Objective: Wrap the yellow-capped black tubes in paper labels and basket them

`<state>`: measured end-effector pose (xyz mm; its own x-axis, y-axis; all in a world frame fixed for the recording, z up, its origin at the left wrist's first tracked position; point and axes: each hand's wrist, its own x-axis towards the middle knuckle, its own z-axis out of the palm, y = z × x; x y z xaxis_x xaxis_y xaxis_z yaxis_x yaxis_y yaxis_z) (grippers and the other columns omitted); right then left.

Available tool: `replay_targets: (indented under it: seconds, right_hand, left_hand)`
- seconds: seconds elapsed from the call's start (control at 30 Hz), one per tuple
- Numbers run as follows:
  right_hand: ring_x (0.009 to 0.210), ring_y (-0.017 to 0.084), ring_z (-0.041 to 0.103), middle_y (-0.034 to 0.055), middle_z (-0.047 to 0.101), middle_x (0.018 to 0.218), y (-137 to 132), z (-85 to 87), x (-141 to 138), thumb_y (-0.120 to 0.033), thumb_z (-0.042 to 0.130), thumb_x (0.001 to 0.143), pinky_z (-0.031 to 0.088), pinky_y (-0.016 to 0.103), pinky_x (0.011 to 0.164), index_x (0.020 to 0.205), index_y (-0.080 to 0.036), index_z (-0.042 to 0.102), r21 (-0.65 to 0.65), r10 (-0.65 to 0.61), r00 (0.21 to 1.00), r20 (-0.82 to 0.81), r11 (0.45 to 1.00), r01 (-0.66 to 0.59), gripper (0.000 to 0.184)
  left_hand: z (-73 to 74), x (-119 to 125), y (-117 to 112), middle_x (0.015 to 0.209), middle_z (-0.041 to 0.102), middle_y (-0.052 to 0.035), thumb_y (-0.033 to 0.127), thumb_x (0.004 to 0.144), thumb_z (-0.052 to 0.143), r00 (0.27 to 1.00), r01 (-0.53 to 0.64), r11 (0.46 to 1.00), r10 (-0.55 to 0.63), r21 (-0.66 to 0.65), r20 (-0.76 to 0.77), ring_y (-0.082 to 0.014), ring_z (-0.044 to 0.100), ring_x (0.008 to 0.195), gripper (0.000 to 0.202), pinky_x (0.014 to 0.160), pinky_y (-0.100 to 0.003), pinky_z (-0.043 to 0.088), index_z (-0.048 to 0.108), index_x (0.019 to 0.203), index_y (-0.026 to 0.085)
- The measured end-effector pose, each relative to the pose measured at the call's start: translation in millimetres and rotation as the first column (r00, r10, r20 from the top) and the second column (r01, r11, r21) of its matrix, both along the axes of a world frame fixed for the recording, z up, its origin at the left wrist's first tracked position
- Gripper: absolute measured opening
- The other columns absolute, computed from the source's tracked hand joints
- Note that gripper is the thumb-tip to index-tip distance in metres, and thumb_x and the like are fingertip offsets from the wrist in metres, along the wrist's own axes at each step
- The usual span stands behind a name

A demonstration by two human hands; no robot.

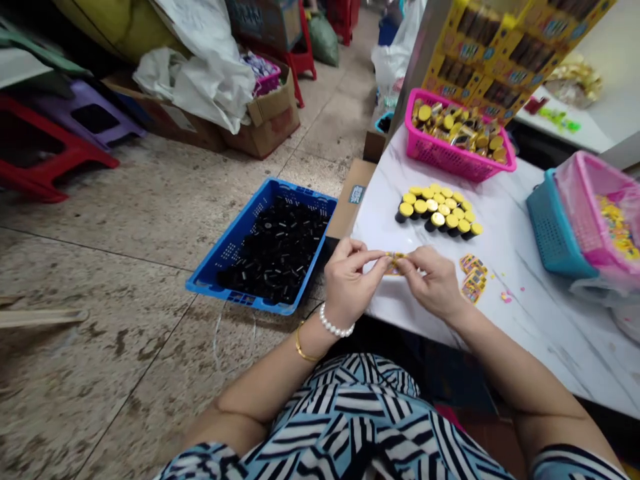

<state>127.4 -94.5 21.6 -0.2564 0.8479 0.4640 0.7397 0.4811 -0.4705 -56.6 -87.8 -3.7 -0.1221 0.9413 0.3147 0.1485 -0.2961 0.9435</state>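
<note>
Over the table's front-left corner, my left hand and my right hand meet with thumbs and forefingers pinched. Between the fingertips is a small yellow printed card, mostly covered by the fingers. Similar colourful printed cards lie in an overlapping pile just right of my right hand. Beyond both hands stands a cluster of small black cylinders with yellow tops. Tiny pink bits are scattered to the right of the cards.
A pink basket of wrapped yellow-topped pieces stands at the table's back. Stacked blue and pink baskets are at the right. A blue crate of black parts sits left of the table. Yellow display boxes rise behind.
</note>
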Motion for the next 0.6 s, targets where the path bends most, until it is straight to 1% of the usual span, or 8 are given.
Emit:
replay_targets:
  seconds: [0.1,0.17,0.27,0.37,0.43,0.5,0.53,0.6]
  right_hand:
    - [0.070,0.018,0.059,0.0023,0.065,0.069,5.4,-6.2,-16.1,-0.031,0.058,0.104,0.045,0.034,0.068,0.077,-0.023,0.066,0.068,0.005,0.997,0.082,0.998,-0.010,0.029]
    - [0.072,0.019,0.060,0.0035,0.066,0.072,4.9,-11.4,-24.9,-0.029,0.058,0.104,0.046,0.034,0.069,0.081,-0.023,0.067,0.098,0.002,0.996,0.087,0.995,-0.011,0.025]
    - [0.073,0.018,0.061,0.0036,0.068,0.074,3.4,-12.5,-32.3,-0.030,0.059,0.104,0.047,0.033,0.070,0.085,-0.022,0.069,0.067,0.051,0.998,0.021,0.996,-0.052,0.023]
    - [0.068,0.016,0.061,0.0015,0.067,0.070,12.8,-3.9,-27.1,-0.032,0.053,0.107,0.049,0.033,0.069,0.081,-0.023,0.069,-0.012,0.147,0.986,-0.077,0.989,-0.149,0.032]
    - [0.073,0.017,0.064,0.0025,0.069,0.073,31.0,5.2,-14.6,-0.032,0.049,0.108,0.052,0.035,0.075,0.084,-0.024,0.072,0.004,0.139,0.988,-0.069,0.990,-0.139,0.034]
    - [0.097,0.024,0.068,0.0068,0.075,0.096,58.6,14.4,3.1,-0.032,0.056,0.104,0.053,0.045,0.094,0.098,-0.026,0.077,0.108,0.039,0.998,0.058,0.993,-0.045,0.023]
    - [0.115,0.029,0.065,0.0090,0.074,0.112,74.4,18.1,12.4,-0.032,0.065,0.098,0.049,0.052,0.105,0.105,-0.027,0.078,0.175,-0.016,0.989,0.150,0.985,-0.011,0.015]
    - [0.145,0.040,0.046,0.0091,0.064,0.141,105.1,22.6,28.8,-0.027,0.079,0.085,0.032,0.067,0.120,0.114,-0.030,0.077,0.198,-0.044,0.949,0.312,0.980,-0.020,0.029]
  left_hand:
    - [5.2,-13.1,5.6,0.085,0.074,-0.0057,0.031,0.081,0.086,0.996,0.080,0.993,-0.076,-0.091,0.044,-0.0131,0.059,0.068,0.013,0.062,-0.026,0.047,0.087,0.090,0.022]
    - [8.5,-21.2,7.9,0.087,0.078,-0.0072,0.031,0.078,0.088,0.983,0.147,0.969,-0.120,-0.200,0.139,-0.0141,0.063,0.069,0.016,0.065,-0.026,0.050,0.086,0.089,0.020]
    - [11.2,-30.3,11.0,0.081,0.078,-0.0078,0.034,0.076,0.089,0.918,0.307,0.883,-0.175,-0.355,0.357,-0.0123,0.062,0.063,0.021,0.059,-0.024,0.048,0.085,0.087,0.016]
    - [9.2,-34.2,13.7,0.076,0.075,-0.0067,0.038,0.073,0.090,0.805,0.474,0.772,-0.186,-0.423,0.563,-0.0046,0.046,0.048,0.031,0.044,-0.020,0.032,0.083,0.089,0.012]
    - [6.3,-34.3,14.7,0.076,0.075,-0.0069,0.036,0.069,0.093,0.744,0.540,0.718,-0.162,-0.439,0.648,-0.0016,0.042,0.045,0.035,0.042,-0.018,0.026,0.082,0.091,0.010]
    - [3.5,-33.7,15.4,0.075,0.074,-0.0062,0.033,0.067,0.094,0.717,0.558,0.694,-0.130,-0.454,0.684,-0.0011,0.043,0.044,0.035,0.041,-0.017,0.026,0.079,0.088,0.010]
    - [2.4,-33.3,15.6,0.073,0.073,-0.0055,0.032,0.067,0.093,0.714,0.556,0.691,-0.113,-0.462,0.691,-0.0013,0.044,0.044,0.033,0.040,-0.016,0.026,0.078,0.085,0.010]
    - [1.1,-33.0,16.4,0.069,0.071,-0.0037,0.033,0.069,0.091,0.714,0.559,0.676,-0.099,-0.480,0.693,-0.0018,0.045,0.042,0.030,0.039,-0.016,0.025,0.075,0.083,0.011]
